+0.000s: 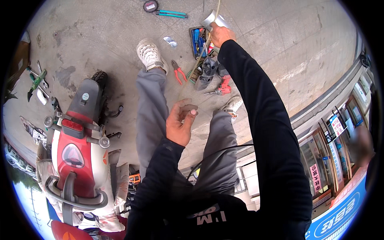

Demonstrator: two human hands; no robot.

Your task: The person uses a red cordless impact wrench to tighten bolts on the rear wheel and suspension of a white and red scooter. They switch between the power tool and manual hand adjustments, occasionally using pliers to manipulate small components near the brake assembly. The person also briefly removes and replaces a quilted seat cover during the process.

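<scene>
My right hand is stretched far forward, its fingers closed around a thin tan strip. The strip runs past the hand, down across the tools. A curved, shiny silver piece sits against those fingers; I cannot tell whether they grip it too. Over the floor between my legs is my left hand, its fingers half curled and apart from the thumb, with nothing visible in it. Beyond it lie red-handled pliers, a red power drill, a dark pouch and a black tray of screwdrivers.
A red and white scooter stands at my left, with green-handled tools on the ground past it. Far ahead lie a teal utility knife and a dark round object. Shelving with signs stands at the right.
</scene>
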